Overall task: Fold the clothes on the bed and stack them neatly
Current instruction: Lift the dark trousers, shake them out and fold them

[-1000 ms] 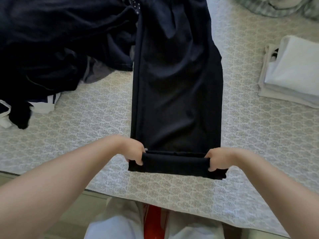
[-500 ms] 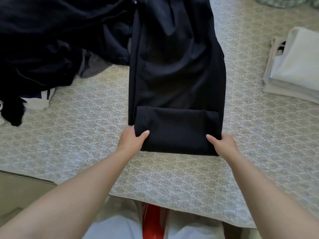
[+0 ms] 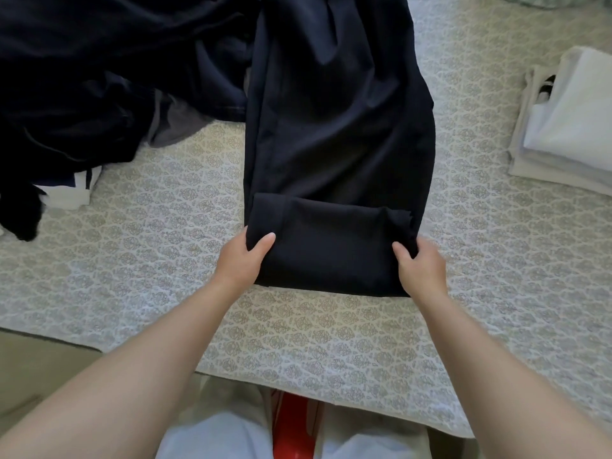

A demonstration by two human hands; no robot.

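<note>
Black trousers [image 3: 337, 127] lie lengthwise down the middle of the patterned bedspread [image 3: 165, 260]. Their near end is turned over into a folded band [image 3: 331, 250]. My left hand [image 3: 243, 260] grips the band's left corner, thumb on top and fingers underneath. My right hand [image 3: 420, 263] grips the right corner the same way. The far end of the trousers runs out of the top of the view.
A heap of unfolded dark clothes [image 3: 99, 77] covers the far left of the bed, with a white striped piece [image 3: 71, 190] at its edge. A stack of folded white and cream clothes [image 3: 569, 127] sits at the right. The bed's near edge runs just in front of my legs.
The hem I gripped at the near edge has been turned over away from me, making a wider folded band. Both hands moved forward with it and now hold its corners.
</note>
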